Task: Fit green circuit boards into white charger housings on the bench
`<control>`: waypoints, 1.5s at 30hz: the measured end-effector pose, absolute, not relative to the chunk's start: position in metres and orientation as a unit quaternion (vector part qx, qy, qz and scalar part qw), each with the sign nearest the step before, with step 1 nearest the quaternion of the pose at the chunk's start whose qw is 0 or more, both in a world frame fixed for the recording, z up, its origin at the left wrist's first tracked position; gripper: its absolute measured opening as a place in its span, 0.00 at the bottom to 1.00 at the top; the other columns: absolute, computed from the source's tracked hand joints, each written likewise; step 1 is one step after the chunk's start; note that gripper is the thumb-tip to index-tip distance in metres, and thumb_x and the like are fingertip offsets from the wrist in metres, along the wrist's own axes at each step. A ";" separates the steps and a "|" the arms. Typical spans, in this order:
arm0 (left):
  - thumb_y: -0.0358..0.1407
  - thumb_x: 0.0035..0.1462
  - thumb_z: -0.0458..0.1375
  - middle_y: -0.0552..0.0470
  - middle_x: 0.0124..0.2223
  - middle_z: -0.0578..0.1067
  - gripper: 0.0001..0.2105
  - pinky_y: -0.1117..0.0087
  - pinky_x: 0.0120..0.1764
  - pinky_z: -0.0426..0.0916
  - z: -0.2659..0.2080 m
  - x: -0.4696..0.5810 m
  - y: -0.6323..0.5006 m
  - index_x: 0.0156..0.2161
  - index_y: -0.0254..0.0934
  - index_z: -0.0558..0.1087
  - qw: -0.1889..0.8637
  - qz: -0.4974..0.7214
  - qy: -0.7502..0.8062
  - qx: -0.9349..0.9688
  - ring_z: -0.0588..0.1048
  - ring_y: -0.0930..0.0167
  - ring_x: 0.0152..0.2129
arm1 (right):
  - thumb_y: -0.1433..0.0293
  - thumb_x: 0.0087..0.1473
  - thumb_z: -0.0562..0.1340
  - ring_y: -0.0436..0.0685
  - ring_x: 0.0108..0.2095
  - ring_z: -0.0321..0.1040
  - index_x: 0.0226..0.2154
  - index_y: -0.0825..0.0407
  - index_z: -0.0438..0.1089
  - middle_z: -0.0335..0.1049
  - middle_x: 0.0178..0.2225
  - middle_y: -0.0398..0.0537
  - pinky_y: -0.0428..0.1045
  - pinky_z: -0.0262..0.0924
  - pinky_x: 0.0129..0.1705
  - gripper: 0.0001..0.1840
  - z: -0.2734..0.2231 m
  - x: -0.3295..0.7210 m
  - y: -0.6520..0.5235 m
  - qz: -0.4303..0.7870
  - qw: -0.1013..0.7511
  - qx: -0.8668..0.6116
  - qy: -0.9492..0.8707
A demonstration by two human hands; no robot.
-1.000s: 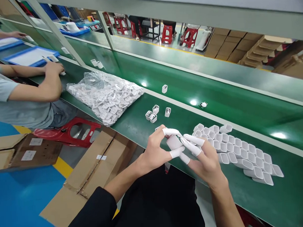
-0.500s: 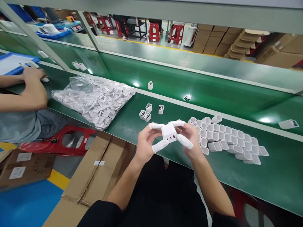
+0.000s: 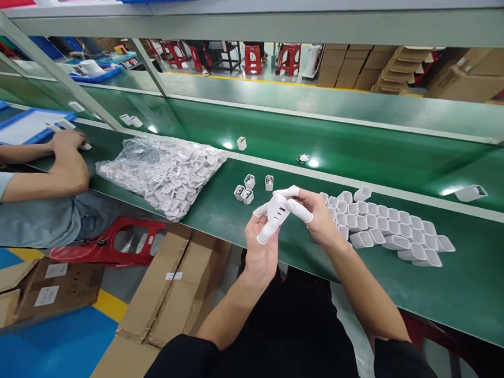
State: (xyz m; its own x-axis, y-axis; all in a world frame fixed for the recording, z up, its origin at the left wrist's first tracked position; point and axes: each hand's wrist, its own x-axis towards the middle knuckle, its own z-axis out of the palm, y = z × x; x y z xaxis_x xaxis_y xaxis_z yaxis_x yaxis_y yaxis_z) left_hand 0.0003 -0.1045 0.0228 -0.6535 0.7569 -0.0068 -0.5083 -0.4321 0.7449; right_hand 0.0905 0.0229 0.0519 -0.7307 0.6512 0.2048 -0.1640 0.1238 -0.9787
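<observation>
A white USB charger (image 3: pixel 276 208), its port face turned up toward me, is held over the table's front edge. My left hand (image 3: pixel 262 238) grips its left and lower side between thumb and fingers. At its upper right, my right hand (image 3: pixel 314 214) pinches it with thumb and index finger. White finger cots cover the thumbs and index fingers. Behind the charger stand several white housings with parts inside (image 3: pixel 248 196). To the right of my right hand, many open white housings (image 3: pixel 379 220) are packed together in rows.
A clear bag of small white parts (image 3: pixel 173 178) lies on the green table (image 3: pixel 211 201) at left. Beyond it, a co-worker's arm (image 3: pixel 69 168) rests near a blue-rimmed tray (image 3: pixel 26 126). Cardboard boxes (image 3: pixel 156 291) and a red stool (image 3: pixel 109 243) stand below.
The charger has turned so its port face points more upward. My left hand has rotated palm-up beneath it, and my right fingers have shifted along its upper right side. The view has tilted slightly.
</observation>
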 end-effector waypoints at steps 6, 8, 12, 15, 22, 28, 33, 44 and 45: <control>0.53 0.50 0.83 0.42 0.56 0.86 0.31 0.60 0.66 0.75 0.031 0.008 -0.104 0.53 0.37 0.86 0.401 0.836 0.356 0.115 0.82 0.58 0.59 | 0.46 0.62 0.76 0.59 0.39 0.72 0.47 0.44 0.87 0.78 0.37 0.45 0.57 0.69 0.48 0.22 0.052 0.093 0.025 0.618 0.335 -0.181 -0.688; 0.52 0.48 0.84 0.43 0.55 0.86 0.31 0.61 0.64 0.75 0.030 0.008 -0.104 0.53 0.37 0.86 0.405 0.832 0.362 0.108 0.83 0.58 0.58 | 0.46 0.63 0.75 0.59 0.39 0.71 0.48 0.42 0.87 0.76 0.36 0.44 0.57 0.68 0.48 0.21 0.050 0.095 0.026 0.604 0.341 -0.175 -0.699; 0.50 0.46 0.85 0.45 0.53 0.86 0.29 0.65 0.60 0.77 0.027 0.006 -0.103 0.50 0.38 0.86 0.399 0.833 0.369 0.104 0.84 0.62 0.53 | 0.51 0.61 0.78 0.57 0.39 0.70 0.49 0.41 0.87 0.75 0.36 0.42 0.56 0.67 0.49 0.17 0.052 0.095 0.028 0.617 0.336 -0.157 -0.694; 0.49 0.44 0.86 0.46 0.53 0.87 0.29 0.67 0.58 0.78 0.027 0.003 -0.100 0.49 0.39 0.87 0.392 0.836 0.366 0.119 0.84 0.64 0.51 | 0.54 0.57 0.81 0.56 0.39 0.71 0.46 0.42 0.87 0.76 0.36 0.41 0.55 0.67 0.48 0.18 0.056 0.093 0.033 0.630 0.344 -0.144 -0.681; 0.49 0.39 0.87 0.47 0.50 0.86 0.31 0.69 0.54 0.79 0.034 -0.006 -0.077 0.48 0.40 0.86 0.383 0.836 0.354 0.168 0.84 0.67 0.47 | 0.52 0.56 0.81 0.56 0.39 0.75 0.41 0.46 0.85 0.82 0.38 0.44 0.55 0.72 0.47 0.18 0.070 0.088 0.053 0.632 0.359 -0.107 -0.679; 0.53 0.44 0.85 0.47 0.54 0.84 0.33 0.63 0.60 0.80 0.046 -0.003 -0.051 0.53 0.43 0.86 0.389 0.815 0.355 0.242 0.84 0.63 0.52 | 0.57 0.63 0.77 0.57 0.41 0.76 0.47 0.43 0.85 0.81 0.39 0.43 0.55 0.72 0.49 0.13 0.089 0.110 0.073 0.543 0.397 -0.123 -0.730; 0.57 0.54 0.79 0.43 0.62 0.82 0.32 0.53 0.60 0.82 0.072 -0.010 -0.023 0.60 0.46 0.83 0.431 0.749 0.347 0.364 0.83 0.53 0.59 | 0.64 0.60 0.79 0.58 0.40 0.74 0.55 0.39 0.83 0.79 0.41 0.44 0.57 0.74 0.46 0.21 0.096 0.140 0.097 0.425 0.477 -0.085 -0.765; 0.34 0.55 0.81 0.48 0.49 0.84 0.33 0.68 0.40 0.82 0.083 -0.049 -0.038 0.65 0.48 0.81 0.118 0.612 0.470 0.625 0.84 0.65 0.42 | 0.75 0.65 0.69 0.58 0.42 0.76 0.49 0.42 0.79 0.79 0.43 0.45 0.55 0.70 0.41 0.13 0.105 0.157 0.089 0.420 0.427 -0.016 -0.801; 0.33 0.54 0.81 0.48 0.49 0.84 0.34 0.68 0.38 0.81 0.084 -0.050 -0.047 0.65 0.48 0.81 0.073 0.594 0.482 0.640 0.84 0.66 0.41 | 0.75 0.66 0.69 0.57 0.40 0.74 0.45 0.43 0.78 0.77 0.40 0.44 0.54 0.68 0.40 0.10 0.105 0.157 0.086 0.423 0.394 -0.024 -0.815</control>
State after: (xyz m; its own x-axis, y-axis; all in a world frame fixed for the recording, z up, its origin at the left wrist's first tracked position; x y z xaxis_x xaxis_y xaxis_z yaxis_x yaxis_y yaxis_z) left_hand -0.0495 -0.0465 0.0839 -0.1701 0.7037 0.6898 0.5307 -0.5244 0.6658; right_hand 0.1573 0.0865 0.1055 -0.6882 0.3729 0.6223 -0.2944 0.6404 -0.7093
